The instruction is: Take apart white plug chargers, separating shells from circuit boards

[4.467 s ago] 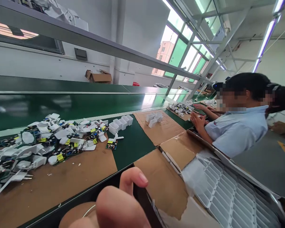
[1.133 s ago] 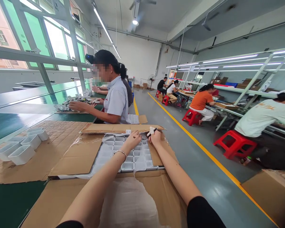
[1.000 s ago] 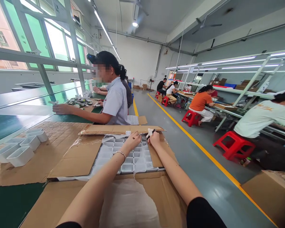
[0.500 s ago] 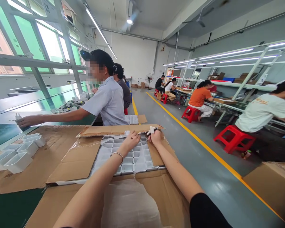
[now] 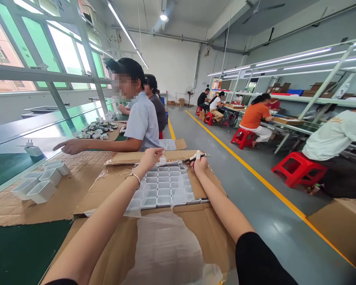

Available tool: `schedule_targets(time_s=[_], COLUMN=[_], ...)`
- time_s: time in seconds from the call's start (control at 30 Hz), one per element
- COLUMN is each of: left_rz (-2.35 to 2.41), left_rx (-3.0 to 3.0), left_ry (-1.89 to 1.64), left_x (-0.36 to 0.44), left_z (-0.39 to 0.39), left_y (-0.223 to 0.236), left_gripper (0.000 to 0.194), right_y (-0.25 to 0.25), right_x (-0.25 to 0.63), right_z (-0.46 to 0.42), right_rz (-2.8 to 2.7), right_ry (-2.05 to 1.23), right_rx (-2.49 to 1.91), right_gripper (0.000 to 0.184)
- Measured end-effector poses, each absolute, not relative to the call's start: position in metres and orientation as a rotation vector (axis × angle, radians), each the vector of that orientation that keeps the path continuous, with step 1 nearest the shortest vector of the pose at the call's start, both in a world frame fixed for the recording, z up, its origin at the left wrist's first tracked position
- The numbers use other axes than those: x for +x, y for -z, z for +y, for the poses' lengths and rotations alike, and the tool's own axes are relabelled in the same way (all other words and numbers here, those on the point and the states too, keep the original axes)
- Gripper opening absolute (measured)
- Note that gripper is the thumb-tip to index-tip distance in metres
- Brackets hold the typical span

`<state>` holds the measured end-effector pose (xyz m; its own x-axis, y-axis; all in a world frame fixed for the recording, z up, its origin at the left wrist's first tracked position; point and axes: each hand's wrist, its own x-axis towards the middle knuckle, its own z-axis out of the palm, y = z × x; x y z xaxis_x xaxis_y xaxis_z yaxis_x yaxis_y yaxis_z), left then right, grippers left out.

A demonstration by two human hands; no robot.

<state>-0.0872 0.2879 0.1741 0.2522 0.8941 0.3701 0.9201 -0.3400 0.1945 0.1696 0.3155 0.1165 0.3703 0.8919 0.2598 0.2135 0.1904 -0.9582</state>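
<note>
A slim dark rod (image 5: pixel 192 159) is being held crosswise in the right hand (image 5: pixel 199 165); open white rectangular plastic cups (image 5: pixel 163 186) are being overreached by the left hand (image 5: pixel 150 158), its grip unclear.

Green-paned windows (image 5: pixel 63 45) line the left, above a green desk (image 5: pixel 20 245). A pale wall (image 5: pixel 166 59) closes the back, a fan (image 5: pixel 190 93) standing before it. Yellow lines (image 5: pixel 284 200) run along the grey floor (image 5: pixel 240 190) past red stools (image 5: pixel 298 168); tube lights (image 5: pixel 126 29) glow overhead.
</note>
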Motion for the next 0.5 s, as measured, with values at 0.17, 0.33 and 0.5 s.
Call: schedule_targets(time_s=[0.17,0.33,0.5], left_rz=[-1.68,-1.761,-1.822], left_rx=[-2.541,-2.443,-2.251], left_ry=[0.433,0.294,0.358], left_x=[-0.092,-0.123,-0.135], left_z=[0.268,0.264,0.277], left_y=[-0.154,-0.15,-0.184], left_gripper=[0.041,0.027,0.022], right_y=[-0.117,-0.116,-0.111], right_x=[0.17,0.172,0.176], right_z=[0.316,0.318,0.322], right_rz=[-1.119,-1.106,-1.153], right_ry=[-0.598,-0.525,-0.424], right_rx=[-1.312,-1.324,-1.285], right_gripper=[0.057,0.057,0.053])
